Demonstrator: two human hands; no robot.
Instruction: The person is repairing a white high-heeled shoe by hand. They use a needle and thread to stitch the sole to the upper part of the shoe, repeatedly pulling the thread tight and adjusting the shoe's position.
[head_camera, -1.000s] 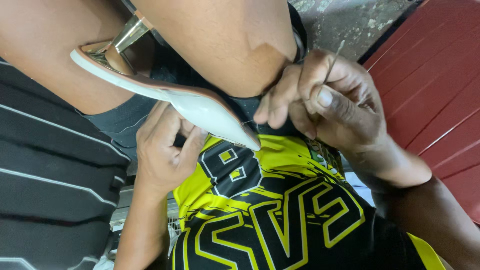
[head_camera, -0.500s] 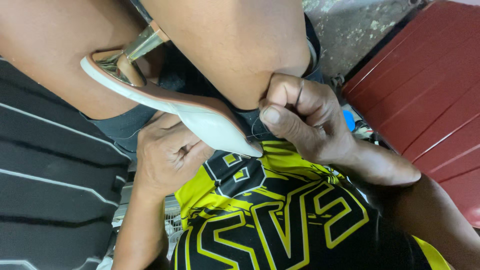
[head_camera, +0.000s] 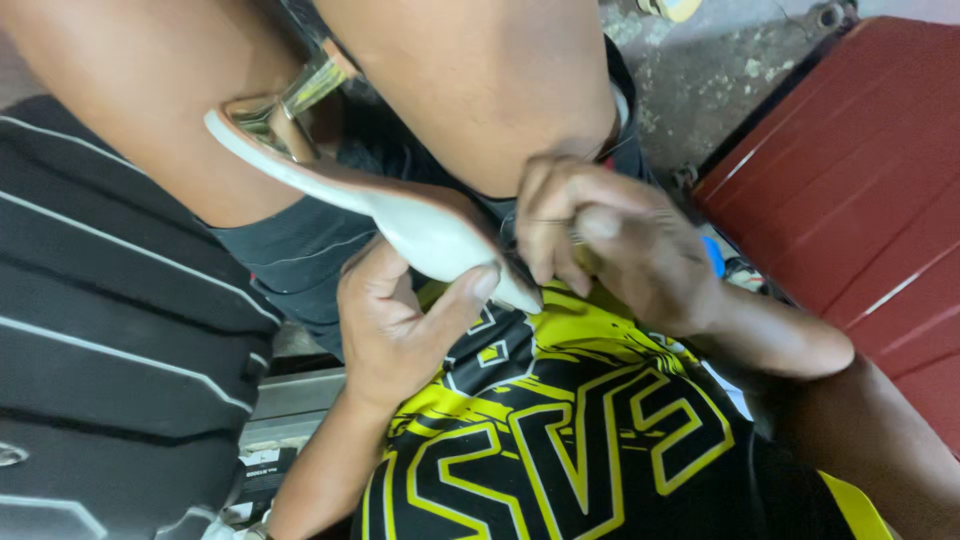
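I am logging, nearest first: my left hand (head_camera: 400, 330) cupping and gripping the pointed toe of a pale high-heeled shoe (head_camera: 400, 215), thumb pressing its sole; my right hand (head_camera: 600, 240) clenching beside the toe tip, contents hidden. Shoe lying across my knees, sole up, glossy cream, metallic heel (head_camera: 300, 95). Judging it light, stiff, slippery; gripping mid-sole seems safest. Red panel (head_camera: 850, 170) lying beyond.

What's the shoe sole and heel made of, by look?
Sole: looks like smooth pale leather or synthetic, matte, with a tan edge; can't tell which. Heel: shiny, metallic-looking, reflecting light; possibly plated plastic. Left hand holds the toe; right hand pinches beside it.
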